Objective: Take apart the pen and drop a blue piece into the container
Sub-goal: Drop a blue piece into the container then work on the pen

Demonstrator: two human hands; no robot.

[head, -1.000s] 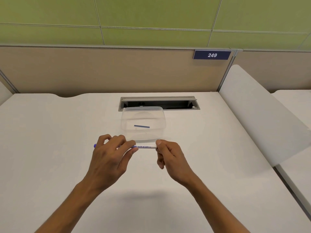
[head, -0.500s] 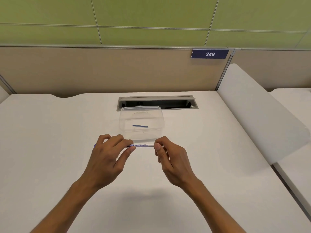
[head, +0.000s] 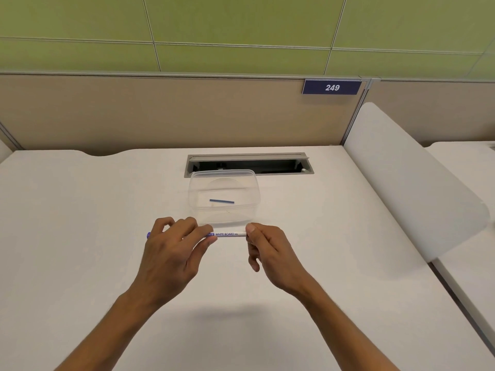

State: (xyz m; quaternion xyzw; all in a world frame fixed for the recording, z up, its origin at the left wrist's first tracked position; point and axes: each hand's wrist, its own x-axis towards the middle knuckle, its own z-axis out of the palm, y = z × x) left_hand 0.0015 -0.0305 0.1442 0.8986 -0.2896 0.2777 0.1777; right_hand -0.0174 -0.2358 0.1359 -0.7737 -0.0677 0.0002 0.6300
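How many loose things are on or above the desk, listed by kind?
White board pen, held by left hand and right hand: 1
Clear container: 1
Blue piece inside the container: 1
Total: 3

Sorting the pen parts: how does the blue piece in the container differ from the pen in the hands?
The blue piece is thin, all blue and lies loose in the container; the pen is thicker, white with printed lettering, held by the left hand and right hand. Both lie roughly level.
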